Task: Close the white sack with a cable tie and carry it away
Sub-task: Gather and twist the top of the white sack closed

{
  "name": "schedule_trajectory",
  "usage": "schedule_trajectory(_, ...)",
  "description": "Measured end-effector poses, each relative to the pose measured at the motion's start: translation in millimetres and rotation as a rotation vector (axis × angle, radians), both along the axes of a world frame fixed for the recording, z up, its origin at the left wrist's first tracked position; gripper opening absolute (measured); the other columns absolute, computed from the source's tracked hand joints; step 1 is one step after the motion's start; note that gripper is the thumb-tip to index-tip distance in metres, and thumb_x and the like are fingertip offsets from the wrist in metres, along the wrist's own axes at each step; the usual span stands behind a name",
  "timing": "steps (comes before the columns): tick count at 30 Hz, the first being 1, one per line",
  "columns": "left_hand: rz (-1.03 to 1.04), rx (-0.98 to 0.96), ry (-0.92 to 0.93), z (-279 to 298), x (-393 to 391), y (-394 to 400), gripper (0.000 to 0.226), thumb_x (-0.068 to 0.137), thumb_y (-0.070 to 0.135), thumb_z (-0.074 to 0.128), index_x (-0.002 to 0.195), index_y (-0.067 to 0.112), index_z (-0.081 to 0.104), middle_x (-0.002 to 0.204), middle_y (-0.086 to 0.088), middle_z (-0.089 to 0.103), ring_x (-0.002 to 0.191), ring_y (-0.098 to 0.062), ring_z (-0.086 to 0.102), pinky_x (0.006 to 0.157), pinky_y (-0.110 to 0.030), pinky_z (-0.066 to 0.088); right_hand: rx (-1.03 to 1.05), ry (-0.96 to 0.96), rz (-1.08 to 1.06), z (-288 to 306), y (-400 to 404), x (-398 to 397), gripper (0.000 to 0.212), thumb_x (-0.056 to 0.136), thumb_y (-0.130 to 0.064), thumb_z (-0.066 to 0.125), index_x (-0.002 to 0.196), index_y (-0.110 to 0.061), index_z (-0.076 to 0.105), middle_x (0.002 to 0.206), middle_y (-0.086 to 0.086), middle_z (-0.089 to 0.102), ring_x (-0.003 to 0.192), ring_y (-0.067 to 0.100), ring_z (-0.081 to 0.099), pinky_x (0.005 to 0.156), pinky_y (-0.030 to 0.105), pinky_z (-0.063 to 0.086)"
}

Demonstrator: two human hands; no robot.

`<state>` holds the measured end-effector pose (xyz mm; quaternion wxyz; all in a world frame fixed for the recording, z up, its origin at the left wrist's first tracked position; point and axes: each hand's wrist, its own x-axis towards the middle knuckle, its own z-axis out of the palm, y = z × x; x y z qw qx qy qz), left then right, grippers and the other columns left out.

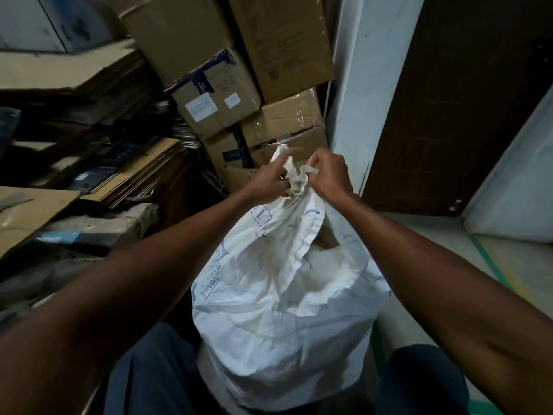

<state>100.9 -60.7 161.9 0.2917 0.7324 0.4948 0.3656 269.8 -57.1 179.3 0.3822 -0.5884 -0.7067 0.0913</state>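
A full white sack (pixel 278 301) with blue handwriting stands on the floor between my knees. Its top is gathered into a neck (pixel 294 179) in front of me. My left hand (pixel 270 179) grips the bunched neck, with the index finger stretched out along the fabric. My right hand (pixel 330 176) pinches a pale strip (pixel 308 169) that loops round the neck; whether it is the cable tie or a cloth band I cannot tell. A side of the sack mouth below my right wrist gapes, showing white contents.
Stacked cardboard boxes (pixel 269 73) rise straight behind the sack. Flattened cartons (pixel 74 73) and clutter fill the left. A white pillar (pixel 368 85) and a dark brown door (pixel 454 100) stand on the right, with pale floor (pixel 443 259) and a green-yellow line beside it.
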Motion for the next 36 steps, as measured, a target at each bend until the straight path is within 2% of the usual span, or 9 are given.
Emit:
schedule_trajectory(5, -0.035, -0.082, -0.013, 5.1, 8.5, 2.6, 0.044, 0.098, 0.048, 0.059, 0.125, 0.015, 0.068, 0.109, -0.007, 0.073, 0.094, -0.02, 0.073, 0.077, -0.031, 0.062, 0.023, 0.031, 0.077, -3.0, 3.6, -7.0, 0.032, 0.083, -0.014, 0.078, 0.104, -0.017, 0.054, 0.089, 0.004, 0.064, 0.077, 0.016, 0.063, 0.062, 0.031, 0.053)
schedule_trajectory(9, -0.111, -0.089, 0.088, 10.0, 1.0, 12.6, 0.042, 0.088, 0.034, 0.078, 0.096, -0.007, 0.07, 0.086, -0.009, 0.072, 0.077, -0.014, 0.073, 0.073, -0.026, 0.061, 0.012, 0.029, 0.11, -10.9, 4.7, 2.6, 0.029, 0.086, -0.022, 0.077, 0.104, -0.016, 0.055, 0.088, 0.005, 0.063, 0.076, 0.017, 0.063, 0.06, 0.032, 0.052)
schedule_trajectory(17, 0.003, 0.124, 0.512, 22.5, 17.7, 10.6, 0.033, 0.082, 0.036, 0.083, 0.079, 0.008, 0.063, 0.073, -0.002, 0.061, 0.061, -0.011, 0.05, 0.062, -0.029, 0.036, 0.026, -0.052, 0.093, -12.4, 0.7, 17.5, 0.023, 0.072, -0.003, 0.075, 0.087, -0.015, 0.063, 0.089, -0.001, 0.064, 0.079, 0.018, 0.063, 0.061, 0.031, 0.053)
schedule_trajectory(20, -0.034, 0.063, 0.521, 24.4, 23.3, 5.7, 0.049, 0.07, 0.048, 0.088, 0.099, 0.014, 0.069, 0.089, 0.003, 0.066, 0.077, -0.011, 0.059, 0.068, -0.031, 0.046, 0.052, -0.033, 0.089, -8.7, -2.3, 18.8, 0.018, 0.069, -0.007, 0.073, 0.082, -0.016, 0.064, 0.082, -0.002, 0.064, 0.075, 0.017, 0.061, 0.062, 0.036, 0.056)
schedule_trajectory(25, 0.038, 0.174, 0.612, 28.3, 22.3, 11.7, 0.023, 0.083, 0.018, 0.078, 0.104, 0.008, 0.075, 0.099, -0.011, 0.074, 0.093, -0.028, 0.069, 0.073, -0.034, 0.051, -0.099, 0.006, 0.015, -5.7, -11.2, 11.5, 0.02, 0.076, -0.025, 0.08, 0.077, -0.022, 0.06, 0.082, -0.002, 0.068, 0.078, 0.021, 0.066, 0.071, 0.036, 0.054)
schedule_trajectory(27, 0.091, 0.169, 0.598, 32.7, 18.5, 14.8, 0.022, 0.086, 0.015, 0.072, 0.107, 0.009, 0.075, 0.102, -0.011, 0.074, 0.092, -0.026, 0.069, 0.074, -0.036, 0.054, -0.246, -0.092, -0.072, -8.4, -18.7, 7.3, 0.021, 0.078, -0.024, 0.076, 0.089, -0.026, 0.058, 0.101, 0.001, 0.068, 0.098, 0.027, 0.065, 0.091, 0.043, 0.047)
schedule_trajectory(30, 0.164, 0.133, 0.489, 33.8, 16.3, 18.2, 0.023, 0.087, 0.011, 0.068, 0.109, 0.006, 0.074, 0.106, -0.006, 0.071, 0.091, -0.021, 0.066, 0.071, -0.03, 0.049, -0.491, -0.274, -0.089, -18.7, -32.5, 3.5, 0.063, 0.076, -0.029, 0.078, 0.13, -0.025, 0.046, 0.133, 0.007, 0.055, 0.126, 0.035, 0.052, 0.104, 0.055, 0.034)
schedule_trajectory(34, 0.248, 0.062, 0.448, 34.5, 7.9, 20.9, 0.031, 0.089, 0.009, 0.065, 0.12, 0.008, 0.071, 0.117, -0.008, 0.071, 0.1, -0.022, 0.066, 0.079, -0.029, 0.052, -0.413, -0.276, -0.191, -22.0, -43.6, 6.8, 0.088, 0.076, -0.033, 0.084, 0.143, -0.019, 0.03, 0.146, 0.014, 0.034, 0.127, 0.043, 0.048, 0.1, 0.057, 0.042)
schedule_trajectory(36, 0.288, 0.035, 0.457, 36.4, 1.8, 20.9, 0.027, 0.09, 0.011, 0.067, 0.117, 0.006, 0.072, 0.115, -0.011, 0.072, 0.097, -0.024, 0.068, 0.079, -0.034, 0.057, -0.368, -0.224, -0.19, -14.6, -39.4, 16.7, 0.061, 0.077, -0.031, 0.083, 0.126, -0.017, 0.048, 0.131, 0.013, 0.05, 0.114, 0.038, 0.059, 0.085, 0.044, 0.05)
